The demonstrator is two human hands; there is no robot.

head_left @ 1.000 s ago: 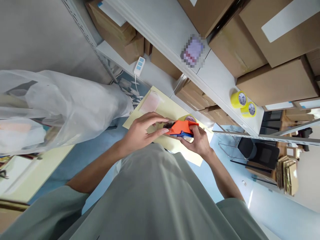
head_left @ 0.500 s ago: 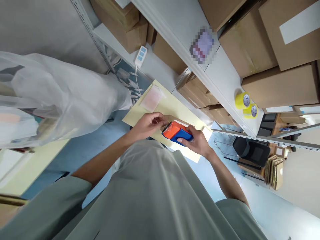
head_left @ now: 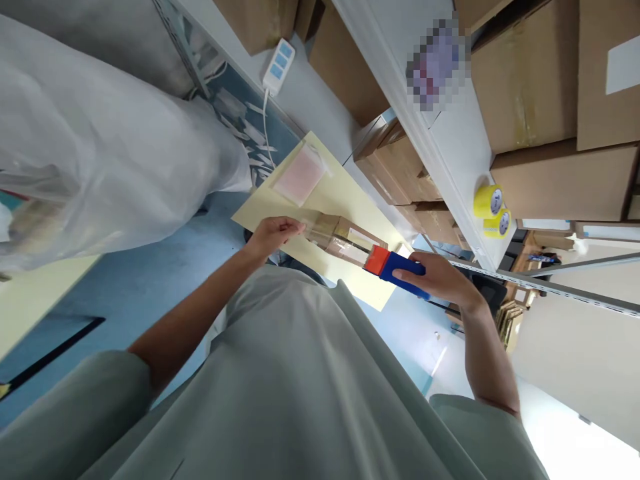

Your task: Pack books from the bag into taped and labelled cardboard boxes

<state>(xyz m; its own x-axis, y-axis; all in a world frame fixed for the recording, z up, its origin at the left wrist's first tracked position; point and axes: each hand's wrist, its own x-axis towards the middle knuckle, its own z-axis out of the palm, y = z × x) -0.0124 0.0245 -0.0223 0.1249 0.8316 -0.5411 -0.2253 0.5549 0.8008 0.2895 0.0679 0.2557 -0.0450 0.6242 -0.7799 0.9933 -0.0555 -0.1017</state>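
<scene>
My right hand (head_left: 434, 272) is holding the tape gun (head_left: 404, 271) at the right end of the box (head_left: 345, 235) lying on the table (head_left: 345, 190); my left hand (head_left: 274, 235) is hanging by the box's left end. A packet (head_left: 300, 175) is lying on the table's far left. A bag (head_left: 130, 133) is filling the left; tape rolls (head_left: 496, 222) are sitting right, on a shelf (head_left: 460, 157).

Over the pale yellow table (head_left: 345, 190), your right hand (head_left: 443, 277) grips the blue-and-orange dispenser (head_left: 400, 270) beside the cardboard box (head_left: 341, 230) while your left hand (head_left: 275, 235) pinches clear tape (head_left: 315, 233).
</scene>
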